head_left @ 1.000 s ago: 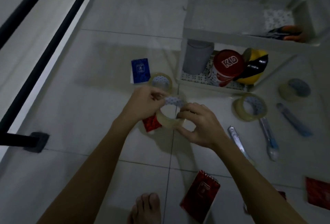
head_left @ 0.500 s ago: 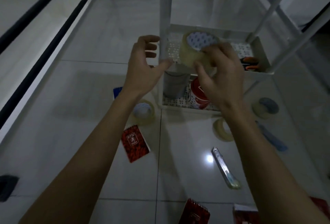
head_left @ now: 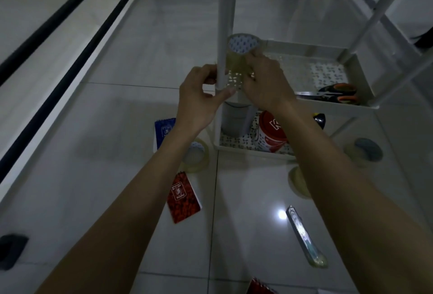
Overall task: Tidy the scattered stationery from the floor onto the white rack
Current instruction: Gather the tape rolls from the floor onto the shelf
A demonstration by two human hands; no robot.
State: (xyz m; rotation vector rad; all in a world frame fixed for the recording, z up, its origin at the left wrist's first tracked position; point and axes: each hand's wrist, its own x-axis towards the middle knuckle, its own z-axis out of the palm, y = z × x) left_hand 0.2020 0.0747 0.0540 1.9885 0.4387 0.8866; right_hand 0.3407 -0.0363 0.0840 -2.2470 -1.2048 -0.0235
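Most is left, I judge: a clear-cased utility knife (head_left: 304, 240), a red patterned notepad (head_left: 184, 196), three loose tape rolls (head_left: 196, 156) and a blue notepad (head_left: 164, 132) lie on the tiled floor (head_left: 117, 129). Beyond, the right hand (head_left: 267, 83) has its grip around a clear tape roll with a patterned core (head_left: 242, 45), over the corner of the white rack's upper tray (head_left: 362, 78), where orange-handled scissors (head_left: 337, 93) already lie. I cannot tell what the grip of the left hand (head_left: 199, 97) holds beside the white upright post (head_left: 226, 12); post and rim crowd that corner, while mid-tray lies open.

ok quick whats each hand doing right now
left hand: fingers curled beside the rack post; whether it grips anything cannot be told
right hand: holding the tape roll
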